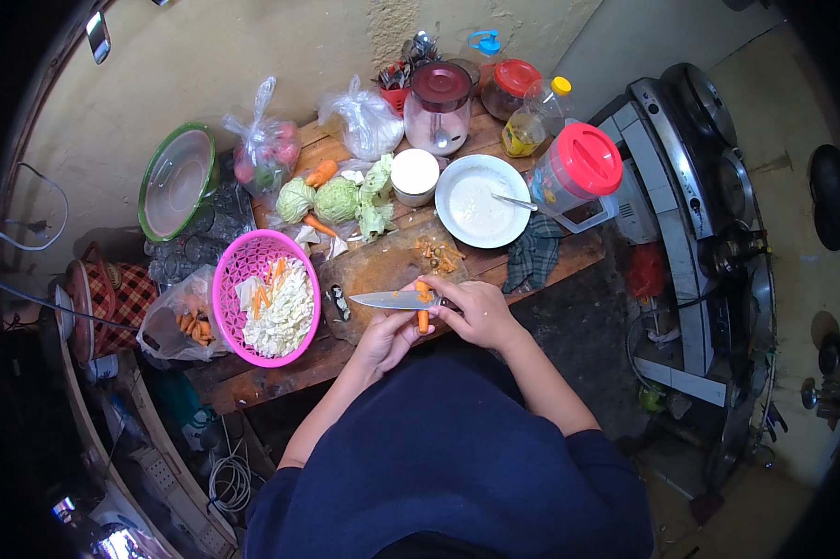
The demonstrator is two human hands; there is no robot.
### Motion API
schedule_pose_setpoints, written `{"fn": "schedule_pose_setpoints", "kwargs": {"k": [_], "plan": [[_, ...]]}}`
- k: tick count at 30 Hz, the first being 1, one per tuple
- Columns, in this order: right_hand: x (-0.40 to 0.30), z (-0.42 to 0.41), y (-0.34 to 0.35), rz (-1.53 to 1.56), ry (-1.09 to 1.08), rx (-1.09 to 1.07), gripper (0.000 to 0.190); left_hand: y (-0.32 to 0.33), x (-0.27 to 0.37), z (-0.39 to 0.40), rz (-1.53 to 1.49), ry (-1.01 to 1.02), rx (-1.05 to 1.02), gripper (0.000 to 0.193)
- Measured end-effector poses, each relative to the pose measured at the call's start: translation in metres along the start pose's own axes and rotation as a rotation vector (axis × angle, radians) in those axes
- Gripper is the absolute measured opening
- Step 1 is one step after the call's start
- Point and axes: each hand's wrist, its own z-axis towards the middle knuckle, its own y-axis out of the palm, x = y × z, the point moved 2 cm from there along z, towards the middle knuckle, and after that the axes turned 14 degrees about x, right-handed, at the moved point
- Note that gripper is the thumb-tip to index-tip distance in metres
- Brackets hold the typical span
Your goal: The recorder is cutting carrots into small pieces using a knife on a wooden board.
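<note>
My left hand (388, 340) holds a carrot (423, 321) near the table's front edge. In my right hand (477, 313) is a kitchen knife (388, 300), its blade pointing left and lying across the carrot. Bits of orange peel cling to the blade. Just beyond the hands lies a worn wooden cutting board (371, 269), with carrot peelings (439, 257) heaped at its far right. A small dark tool (337, 302) with pale scraps rests at the board's left. Left of it, a pink plastic basket (219, 307) contains shredded cabbage (280, 314) and carrot strips (262, 297).
Cabbages (337, 199) and a whole carrot (321, 172) lie behind the board. A bowl of white batter (472, 216) with a spoon stands beside a red-lidded pitcher (587, 164). Glasses (186, 258) and a bag of carrots (182, 314) are at left, a gas stove (678, 161) at right.
</note>
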Motion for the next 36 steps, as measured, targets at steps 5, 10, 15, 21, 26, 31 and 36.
{"fn": "schedule_pose_setpoints", "kwargs": {"k": [5,10,15,21,26,31,36], "plan": [[0.003,-0.003,0.005,-0.028,-0.018,0.045,0.045,-0.002,-0.002,0.001,0.016,0.000,0.038,0.051],[0.003,-0.003,0.006,-0.047,-0.028,0.063,0.043,0.002,0.000,-0.001,0.015,-0.005,0.035,0.049],[0.004,-0.004,0.010,-0.039,-0.026,0.098,0.040,-0.004,-0.002,0.003,0.037,-0.010,0.031,0.044],[0.007,-0.005,0.021,-0.112,-0.078,0.163,0.036,-0.003,-0.002,0.007,0.022,-0.024,0.042,0.034],[0.007,-0.004,0.025,-0.111,-0.090,0.204,0.035,-0.001,-0.001,0.008,0.045,-0.004,0.051,0.035],[0.011,-0.002,0.029,-0.016,-0.035,0.242,0.032,0.003,0.002,0.008,0.048,-0.009,0.026,0.034],[0.023,-0.005,0.048,0.159,0.065,0.351,0.031,-0.006,0.003,0.015,0.062,-0.003,-0.022,0.041]]}}
